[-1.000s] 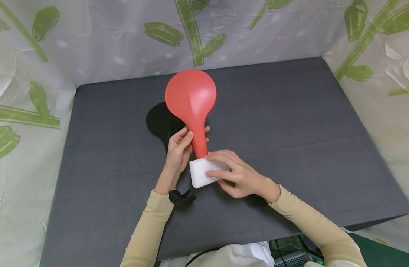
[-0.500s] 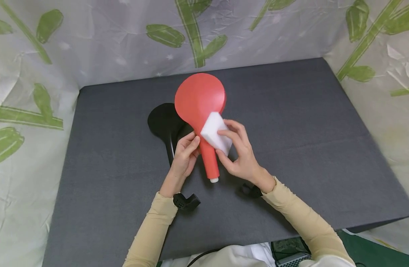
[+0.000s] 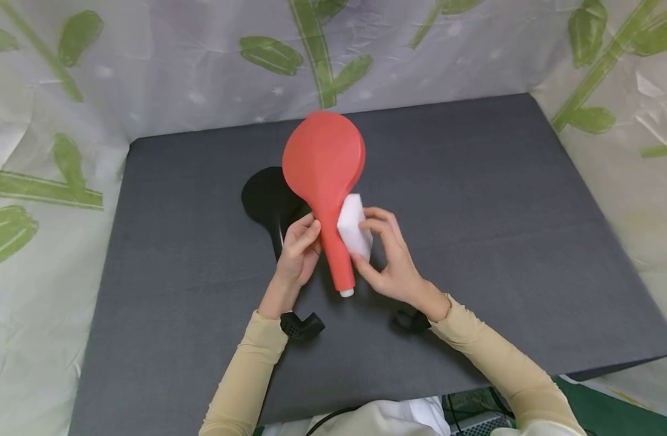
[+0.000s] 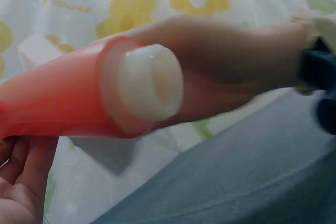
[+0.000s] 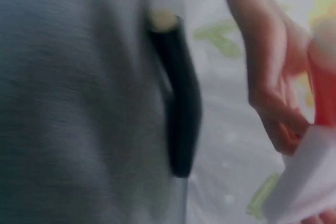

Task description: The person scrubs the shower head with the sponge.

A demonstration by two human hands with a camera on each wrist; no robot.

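Observation:
My left hand [image 3: 298, 254] grips a red handheld shower head [image 3: 324, 163] near the top of its handle, with the round head pointing away from me. A white hollow connector [image 4: 152, 82] sticks out of the handle's near end, large in the left wrist view. In my right hand [image 3: 392, 260], thumb and fingers pinch a white block-shaped sponge [image 3: 355, 225]. The sponge lies against the right side of the red handle, just below the head. In the right wrist view the sponge [image 5: 304, 177] overlaps the handle, and part of the holding hand is cut off.
A black shower head [image 3: 269, 194] lies on the dark grey table [image 3: 475, 212], partly hidden behind the left hand and the red one. A pale curtain [image 3: 181, 66] with green leaf prints surrounds the table's back and sides. Cables and a box [image 3: 477, 424] are beneath the near edge.
The sponge has moved from the handle's near end up to the head's neck, then slightly down along the right side. The red shower head has shifted slightly right overall.

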